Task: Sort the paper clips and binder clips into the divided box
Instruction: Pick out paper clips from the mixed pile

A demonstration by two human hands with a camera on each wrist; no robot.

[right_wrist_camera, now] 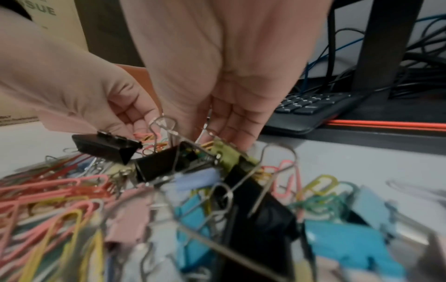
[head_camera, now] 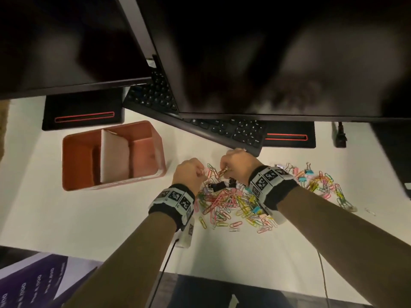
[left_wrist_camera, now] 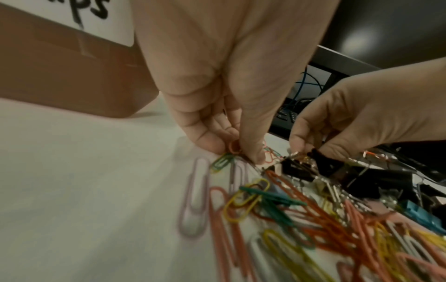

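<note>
The white label on the near wall of the divided box (left_wrist_camera: 72, 63) shows only the letters "ps" in black marker from my left wrist view, and behind my hands a cardboard carton (right_wrist_camera: 43, 17) carries print ending in "SSUE"; the purple sheet (head_camera: 33, 283) at the desk edge has white writing too blurred for me to read. Both my forearms reach forward over the white desk (head_camera: 66, 218), wrists banded with black straps bearing square black-and-white markers, and my hands meet at the far edge of the pile of clips (head_camera: 233, 203). My left hand (head_camera: 189, 172) points fingers down, thumb and forefinger pressed together on an orange paper clip (left_wrist_camera: 233, 147), with a green paper clip (left_wrist_camera: 222, 162) just below my fingertips on the desk. My right hand (head_camera: 238, 165) is also curled downward, fingertips pinching orange paper clips (head_camera: 222, 172) lifted from the heap, right above the black binder clips (right_wrist_camera: 159, 162). The pile is a tangle of pink, orange, yellow, green and lilac paper clips mixed with black, blue, pink and pale green binder clips with silver wire handles; a second scatter of clips (head_camera: 320, 183) lies to the right of my right wrist. The box is terracotta plastic with a pale card divider (head_camera: 114, 156) standing upright between its two compartments, and it sits on the desk to the left of my left hand, near the keyboard (head_camera: 233, 130) under the monitors (head_camera: 266, 63).
</note>
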